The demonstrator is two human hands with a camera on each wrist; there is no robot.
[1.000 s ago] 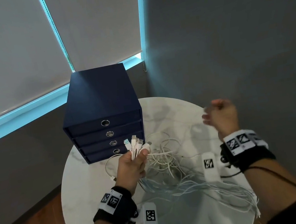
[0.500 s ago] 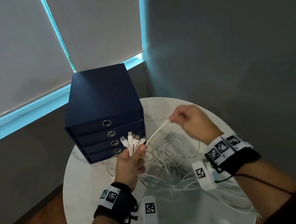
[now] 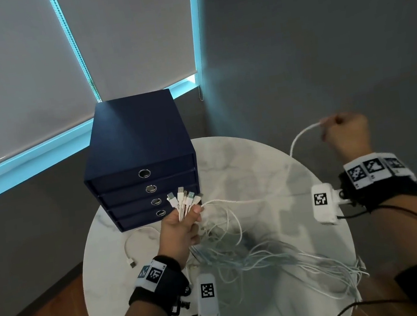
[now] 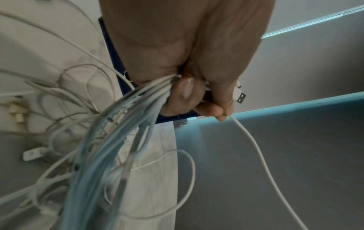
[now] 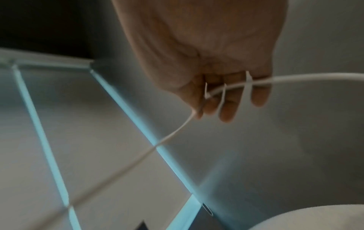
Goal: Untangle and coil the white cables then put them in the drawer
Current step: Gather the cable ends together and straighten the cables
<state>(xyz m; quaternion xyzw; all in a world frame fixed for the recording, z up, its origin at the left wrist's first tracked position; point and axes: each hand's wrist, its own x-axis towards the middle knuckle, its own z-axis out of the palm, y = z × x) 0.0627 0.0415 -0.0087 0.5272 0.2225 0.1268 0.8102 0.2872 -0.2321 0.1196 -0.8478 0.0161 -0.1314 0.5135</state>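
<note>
Landmark: I take the dark blue four-drawer box (image 3: 137,152) as reference; it stands at the back left of the round white marble-patterned table (image 3: 250,157), all four drawers shut, each with a round metal pull.
Left hand: my left hand (image 3: 180,229) is held just in front of the box's lower drawers, fingers curled tight round a bundle of white cables (image 3: 244,258). The USB plug ends (image 3: 182,198) fan upward out of the fist, overlapping the box front in the head view.
Right hand: my right hand (image 3: 344,134) is raised well to the right of the box, past the table edge, fingers closed on a single white cable (image 3: 292,145). In the right wrist view this cable (image 5: 275,80) crosses the curled fingers (image 5: 226,107).
Single cable: it arcs from the right hand down and back across the table to the left hand.
Tangle: the loose cable lengths hang from the left fist and lie in a tangled spread in front of and right of the box, reaching the near right rim.
Other items: one separate white cable loop (image 3: 138,238) with a plug lies on the table in front of the box, left of the left hand.
Obstruction: the left hand and plug ends partly cover the lowest drawers.
Room: grey roller blinds (image 3: 13,73) edged in cyan light behind the box; grey wall to its right; wooden floor below the table.
</note>
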